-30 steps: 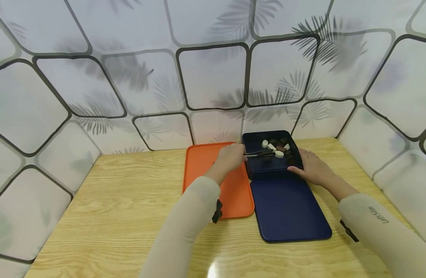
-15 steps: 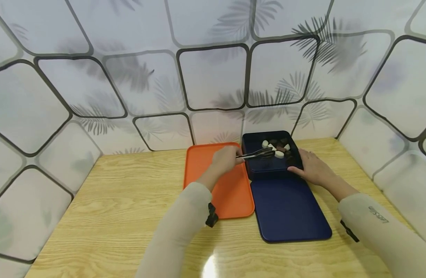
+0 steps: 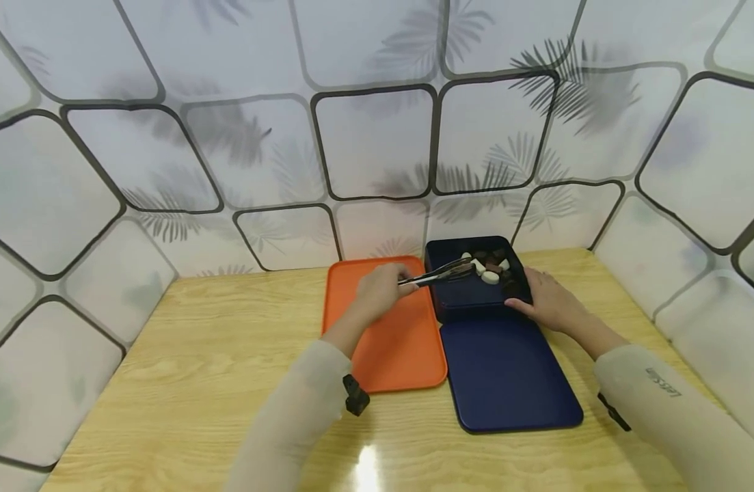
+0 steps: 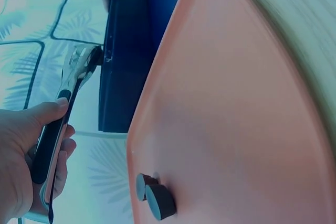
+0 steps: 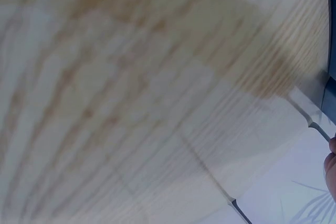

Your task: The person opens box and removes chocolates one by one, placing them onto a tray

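Note:
My left hand (image 3: 379,292) grips black-handled metal tongs (image 3: 435,276), thumb on one side and fingers curled round the other. The tongs' tips are over the left part of a dark navy box (image 3: 469,301), with a dark piece at them in the left wrist view. In the box, white round pieces (image 3: 490,277) and brown pieces (image 3: 493,268) lie toward the back right. My right hand (image 3: 551,301) rests against the box's right side, its thumb at the front corner. Under my left arm is an orange tray (image 3: 407,355); two dark, cup-shaped pieces (image 4: 160,202) stand on it.
A flat navy lid (image 3: 512,383) lies in front of the box, beside the tray. All stand on a light wooden table (image 3: 229,342). A patterned cloth wall (image 3: 377,137) closes off the back and sides.
My left hand has drawn back left over the tray with the tongs, whose tips have shifted left, away from most of the pieces. The right hand has stayed at the box.

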### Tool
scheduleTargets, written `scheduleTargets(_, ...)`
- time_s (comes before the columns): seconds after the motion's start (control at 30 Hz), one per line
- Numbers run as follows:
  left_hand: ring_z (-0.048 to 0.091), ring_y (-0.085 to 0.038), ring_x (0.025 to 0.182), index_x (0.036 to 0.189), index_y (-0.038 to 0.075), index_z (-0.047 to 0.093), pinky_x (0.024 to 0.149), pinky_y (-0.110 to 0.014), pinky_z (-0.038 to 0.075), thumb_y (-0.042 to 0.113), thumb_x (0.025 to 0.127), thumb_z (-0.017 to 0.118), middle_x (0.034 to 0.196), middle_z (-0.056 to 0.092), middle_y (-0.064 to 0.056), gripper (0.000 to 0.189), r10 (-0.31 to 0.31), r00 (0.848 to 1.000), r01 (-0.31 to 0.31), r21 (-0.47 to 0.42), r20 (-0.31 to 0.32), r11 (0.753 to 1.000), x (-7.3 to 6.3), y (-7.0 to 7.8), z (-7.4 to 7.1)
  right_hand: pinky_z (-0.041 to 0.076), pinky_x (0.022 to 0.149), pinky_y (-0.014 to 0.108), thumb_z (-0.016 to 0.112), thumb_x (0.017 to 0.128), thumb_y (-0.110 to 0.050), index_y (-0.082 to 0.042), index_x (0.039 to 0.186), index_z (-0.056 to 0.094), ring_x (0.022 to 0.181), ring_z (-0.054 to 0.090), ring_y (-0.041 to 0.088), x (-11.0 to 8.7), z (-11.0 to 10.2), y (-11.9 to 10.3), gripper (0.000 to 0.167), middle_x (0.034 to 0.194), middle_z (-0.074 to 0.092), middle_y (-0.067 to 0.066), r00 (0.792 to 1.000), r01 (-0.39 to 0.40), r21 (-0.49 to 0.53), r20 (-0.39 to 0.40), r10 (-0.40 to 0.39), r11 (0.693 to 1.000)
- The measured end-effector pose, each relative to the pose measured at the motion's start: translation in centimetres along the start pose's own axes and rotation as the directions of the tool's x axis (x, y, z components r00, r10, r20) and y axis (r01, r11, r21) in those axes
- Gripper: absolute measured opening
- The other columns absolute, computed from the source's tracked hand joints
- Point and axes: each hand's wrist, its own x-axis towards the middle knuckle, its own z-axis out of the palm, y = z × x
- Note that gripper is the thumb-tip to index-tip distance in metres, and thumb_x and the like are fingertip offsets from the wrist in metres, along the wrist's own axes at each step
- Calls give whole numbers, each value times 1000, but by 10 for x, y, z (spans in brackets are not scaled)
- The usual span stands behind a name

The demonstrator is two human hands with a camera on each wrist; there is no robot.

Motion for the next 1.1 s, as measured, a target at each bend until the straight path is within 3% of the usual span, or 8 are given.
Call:
scheduleTargets(0.37,55,-11,65,95,22,69,56,-29,41,36,87,68,89,66,7,16,30,998,-32,-57,-48,998,-24,-22,-12,21,107,60,51,92,-55,16,142,21,128,27,56,0,-1,0,91,142,29,38,1000,-15,-11,8,15,1000)
scheduleTargets(0.57,55,-8,67,97,22,69,56,-27,42,35,86,69,88,65,9,17,25,998,-29,-81,-51,996,-44,-33,-18,21,106,61,51,92,-54,16,142,20,129,26,57,0,-2,-1,92,142,28,38,1000,-15,-1,16,15,1000)
scheduleTargets(0.8,53,-10,64,94,23,68,50,-28,38,36,84,71,90,65,8,16,5,997,-9,-46,-82,999,-66,-49,-29,24,104,63,52,91,-55,17,141,21,126,26,60,-3,-6,-4,92,142,28,39,1000,-24,2,2,24,1000)
scheduleTargets(1.1,50,-9,63,90,20,69,51,-27,37,31,83,73,84,63,6,14,-17,996,19,20,-83,1000,-87,-77,-33,21,106,61,50,92,-55,16,142,19,129,24,58,-2,-5,-4,93,143,27,37,999,-34,-6,42,34,999)
